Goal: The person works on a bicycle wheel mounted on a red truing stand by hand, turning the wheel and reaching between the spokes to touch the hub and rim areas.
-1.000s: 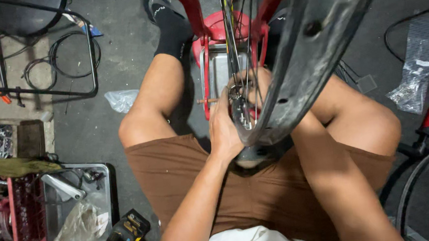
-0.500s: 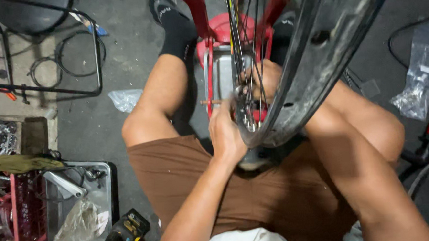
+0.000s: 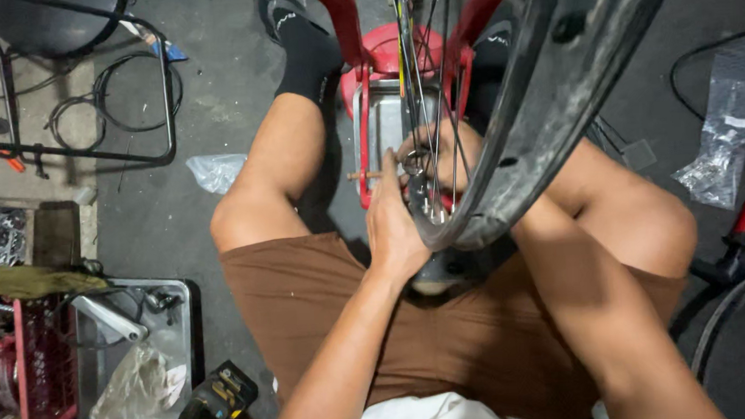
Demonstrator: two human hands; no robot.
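- Near left: a yellow-and-black power tool (image 3: 209, 411) lies beside a metal tray (image 3: 177, 296) and a red crate (image 3: 33, 372).
- Centre: the left hand (image 3: 395, 225) is closed on the near side of the wheel hub (image 3: 417, 169), fingers curled among the spokes (image 3: 434, 87).
- The right hand (image 3: 459, 150) sits behind the spokes at the hub; its grip cannot be determined.
- The black wheel rim (image 3: 546, 115) crosses in front of the right forearm, between the knees.
- Versus the earlier frame: the rim has shifted slightly right; both hands remain at the hub.
- Far: a red truing stand (image 3: 357, 83) frames the wheel; a coiled cable (image 3: 133, 94) lies far left.
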